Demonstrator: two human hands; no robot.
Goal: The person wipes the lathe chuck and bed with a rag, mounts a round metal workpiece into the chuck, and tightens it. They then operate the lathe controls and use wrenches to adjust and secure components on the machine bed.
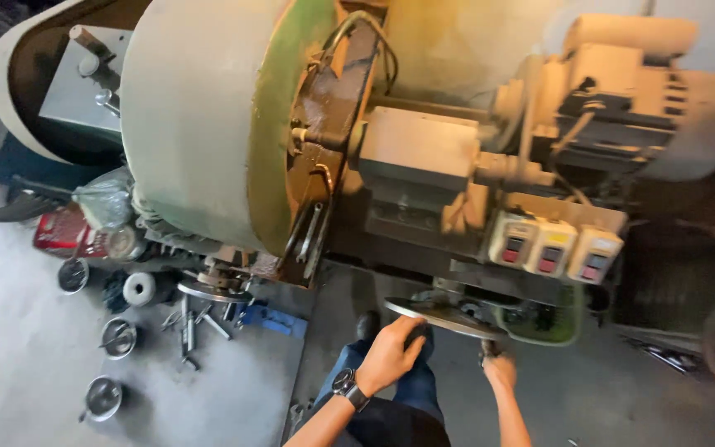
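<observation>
I look down past the big press machine (233, 124) to a flat metal disc (444, 317) at its base, long axis running from nine to three o'clock. My left hand (391, 352) sits at its nine o'clock edge, fingers (411, 329) curled on the rim. My right hand (498, 368) is underneath at five o'clock; I cannot tell its grip.
</observation>
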